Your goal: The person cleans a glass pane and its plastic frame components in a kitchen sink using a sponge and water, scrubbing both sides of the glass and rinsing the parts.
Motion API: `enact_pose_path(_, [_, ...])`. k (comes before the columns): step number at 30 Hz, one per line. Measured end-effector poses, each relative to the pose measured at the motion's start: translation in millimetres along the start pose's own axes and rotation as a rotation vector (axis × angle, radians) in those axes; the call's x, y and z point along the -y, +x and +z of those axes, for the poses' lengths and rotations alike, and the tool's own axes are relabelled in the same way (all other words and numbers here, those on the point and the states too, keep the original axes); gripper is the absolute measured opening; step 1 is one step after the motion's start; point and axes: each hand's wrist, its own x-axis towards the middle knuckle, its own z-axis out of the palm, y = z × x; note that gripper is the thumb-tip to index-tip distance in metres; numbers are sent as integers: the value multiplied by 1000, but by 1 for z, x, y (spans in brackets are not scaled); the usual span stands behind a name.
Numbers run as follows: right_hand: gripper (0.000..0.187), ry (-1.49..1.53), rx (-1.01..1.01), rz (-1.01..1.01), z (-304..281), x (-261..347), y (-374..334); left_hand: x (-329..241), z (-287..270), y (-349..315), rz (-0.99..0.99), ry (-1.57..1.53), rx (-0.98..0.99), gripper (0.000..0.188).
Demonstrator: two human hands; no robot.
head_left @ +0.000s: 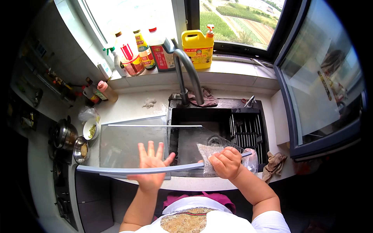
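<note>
A clear shelf panel with a long blue-grey edge strip [128,170] and a thin white far strip [155,126] is held level over the counter and sink. My left hand [150,165] is open beneath it, palm up and fingers spread; the strip crosses in front of the palm. My right hand [226,162] is closed round a silvery-grey mesh cloth [208,153], which wraps the edge strip near its right end. Under the clear panel, a grey-framed translucent panel [116,145] lies on the counter, left of the sink.
A black sink [186,116] has a curved tap [190,73] and a drying rack [246,130]. Bottles and a yellow jug [197,50] line the sill. Bowls [81,149] and a pot [66,134] stand left. At right are a rag [274,165] and an open window [322,85].
</note>
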Motion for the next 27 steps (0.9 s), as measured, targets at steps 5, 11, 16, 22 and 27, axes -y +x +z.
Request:
enact_pose_path(5, [20,20,76,-30,1,-3,-8,17,17,-7,-49,93,-110,152])
enact_pose_path(11, [17,54,100,-6,4,2,-15,24,14,-9,-40,108,-158,146])
enact_pose_path(16, [13,64,119,-19,11,15,-19,28,9,-17,27,1,-235,123])
enact_pose_path(22, [13,100,183,3,9,31,-27,14,44,-33,-143,134,-537,94])
enact_pose_path(27, [34,369,438,198,5,48,-37,12,30,-46,-219,87,-536,89])
